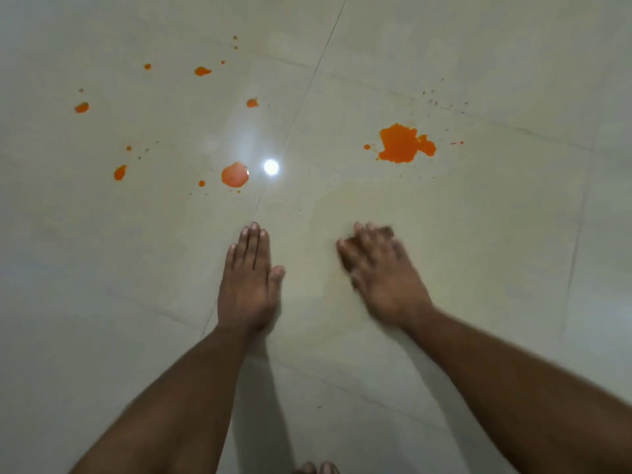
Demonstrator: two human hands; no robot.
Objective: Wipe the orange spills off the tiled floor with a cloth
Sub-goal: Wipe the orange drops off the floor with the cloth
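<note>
A big orange spill [403,145] lies on the pale tiled floor [496,217] at the upper right. A round orange puddle [235,174] sits left of centre, and several smaller drops [119,172] are scattered to the upper left. My left hand [248,282] lies flat on the floor with straight fingers, holding nothing. My right hand [383,275] is blurred and presses spread fingers on a small dark cloth [388,230], which is mostly hidden beneath it. Both hands are below the spills and touch none of them.
A faint yellowish smear [342,206] marks the tile above my right hand. A grout line [290,131] runs diagonally between the two spill areas, with a bright lamp reflection [271,166] beside it. My toes [316,468] show at the bottom edge.
</note>
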